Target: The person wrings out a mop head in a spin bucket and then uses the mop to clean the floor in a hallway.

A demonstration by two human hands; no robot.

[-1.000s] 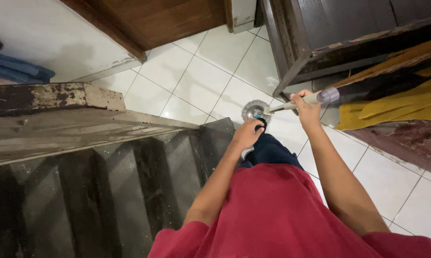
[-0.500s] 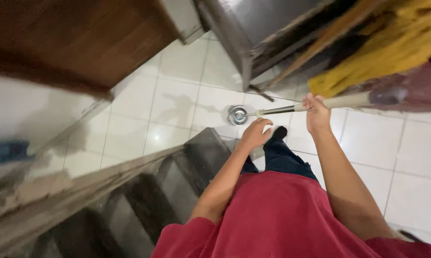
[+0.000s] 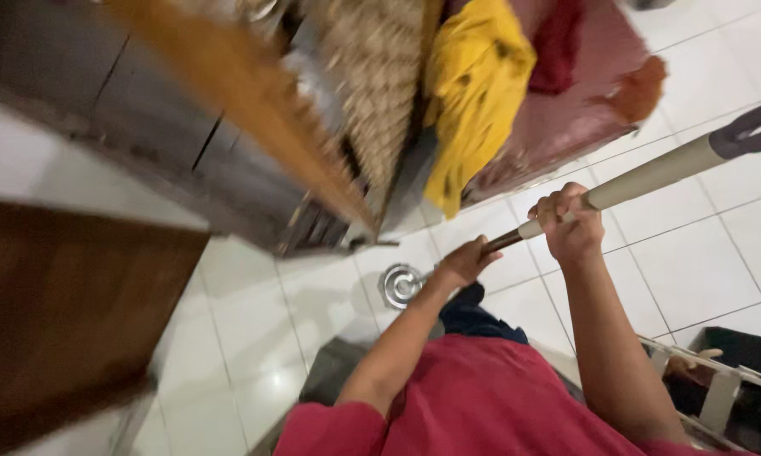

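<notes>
both hands grip one long mop pole (image 3: pixel 650 176) that runs slantwise from lower left up to the right edge of the view. going left to right: at far left a dark wooden panel (image 3: pixel 59 321) fills the corner, blurred. next to it lies the white tiled floor (image 3: pixel 254 295), and on it, just beside the foot of a dark cabinet (image 3: pixel 144 143), sits the round mop head (image 3: pixel 401 285), a shiny disc with a ring pattern, flat on the tiles. the left hand (image 3: pixel 465 263) is closed around the thin dark lower part of the pole, near the mop head. further right the right hand (image 3: pixel 573 226) is wrapped tight around the pale thicker section, higher up. above them a yellow cloth (image 3: pixel 473 93) hangs over a reddish piece of furniture (image 3: pixel 583 93). at lower right a dark bin with a pale frame (image 3: pixel 718 380) shows only in part.

judging by the grip, the step in hand looks like working the mop head across the tiles near the cabinet foot, with the low hand steering and the high hand driving. a next stroke would call for keeping the disc flat on the floor and the pole clear of the cabinet edge and the hanging cloth. the picture is smeared, so finer detail of the head cannot be told.
</notes>
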